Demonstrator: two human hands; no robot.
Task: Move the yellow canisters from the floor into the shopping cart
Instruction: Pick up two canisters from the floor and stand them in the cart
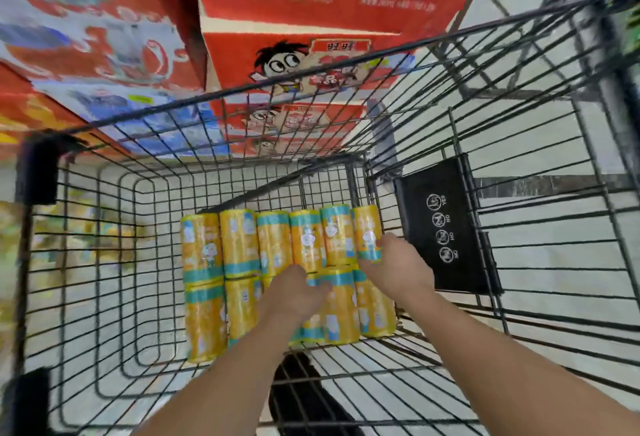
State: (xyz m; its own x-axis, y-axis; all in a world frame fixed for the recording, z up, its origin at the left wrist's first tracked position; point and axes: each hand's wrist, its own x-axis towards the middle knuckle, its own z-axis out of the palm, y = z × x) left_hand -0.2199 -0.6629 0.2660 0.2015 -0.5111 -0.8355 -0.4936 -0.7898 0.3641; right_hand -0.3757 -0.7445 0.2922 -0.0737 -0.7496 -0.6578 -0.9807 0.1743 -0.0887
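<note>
- Stacked red cartons [311, 65] of packaged goods rise beyond the far end of the cart, with pale floor tiles showing through the wire; the view is blurred toward the left edge.
- Black wire shopping cart [104, 262] fills most of the view, a black placard [446, 228] with warning symbols hanging on its right wall.
- Yellow canisters [239, 245] lie on their sides on the cart bottom, packed in two rows toward the right wall, touching one another; none can be seen on the floor from here.
- Judged from this, the step in hand is setting down and tidying canisters inside the cart, with the task well along.
- Left hand [294, 293] rests on top of the middle of the pack, fingers curled loosely over a canister; whether it grips or only presses I cannot tell.
- Right hand [398, 262] is at the rightmost canister [367, 228] of the far row, fingers part open and laid along its lower end, seemingly nudging it into line rather than clasping it.
- Next move likely calls for letting go, lifting both hands clear of the wire rim, and checking the floor for any left.
</note>
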